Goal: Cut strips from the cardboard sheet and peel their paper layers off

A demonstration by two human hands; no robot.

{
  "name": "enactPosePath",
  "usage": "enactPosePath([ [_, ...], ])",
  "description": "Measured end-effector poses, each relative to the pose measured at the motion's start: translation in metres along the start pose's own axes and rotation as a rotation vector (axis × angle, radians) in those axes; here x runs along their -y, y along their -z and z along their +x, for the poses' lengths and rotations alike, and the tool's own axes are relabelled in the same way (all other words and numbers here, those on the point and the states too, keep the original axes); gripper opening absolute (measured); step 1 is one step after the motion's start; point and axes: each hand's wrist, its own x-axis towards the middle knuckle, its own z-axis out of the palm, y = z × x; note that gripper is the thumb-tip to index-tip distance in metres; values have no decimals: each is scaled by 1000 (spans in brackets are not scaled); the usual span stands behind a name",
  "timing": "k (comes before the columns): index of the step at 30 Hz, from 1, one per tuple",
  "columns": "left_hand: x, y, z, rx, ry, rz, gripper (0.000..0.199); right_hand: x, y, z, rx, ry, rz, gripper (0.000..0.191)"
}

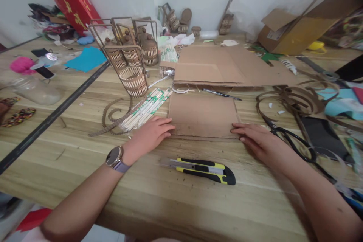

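Near the front edge of the tabletop (159, 206), I rest my unclenched left hand (151, 135) and right hand (259, 141) at the cardboard's (204, 113) near corners, apparently steadying it; the knife (202, 169) lies within easy reach.

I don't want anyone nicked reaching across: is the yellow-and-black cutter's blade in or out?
Out. The cutter lies on the table, and a grey strip of blade shows beyond its narrow end.

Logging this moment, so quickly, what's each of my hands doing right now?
Left hand: open, fingers on the small cardboard piece's left edge.
Right hand: open, fingertips at its right edge.
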Motion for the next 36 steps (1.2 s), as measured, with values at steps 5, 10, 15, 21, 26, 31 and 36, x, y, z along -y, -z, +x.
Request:
enactPosePath([
  [5,1,0,0,-3,-6,9,33,0,-2,0,-34,18,-13,28],
  [10,3,-1,0,-21,-15,-13,33,-1,-1,-1,-29,9,-2,28],
  [15,4,-2,-1,-31,-14,-17,33,-2,0,0,-14,-4,15,28],
  [21,2,-1,0,-24,-16,10,32,0,-2,1,-51,22,-3,27],
  [26,1,-1,0,-20,-22,7,32,0,-3,0,-42,6,-15,28],
  [31,1,-1,-1,-29,-54,39,32,-3,-5,-1,-40,19,-31,29],
  [36,1,-2,-2,-45,-81,91,32,-4,-5,-1,-46,20,-26,29],
])
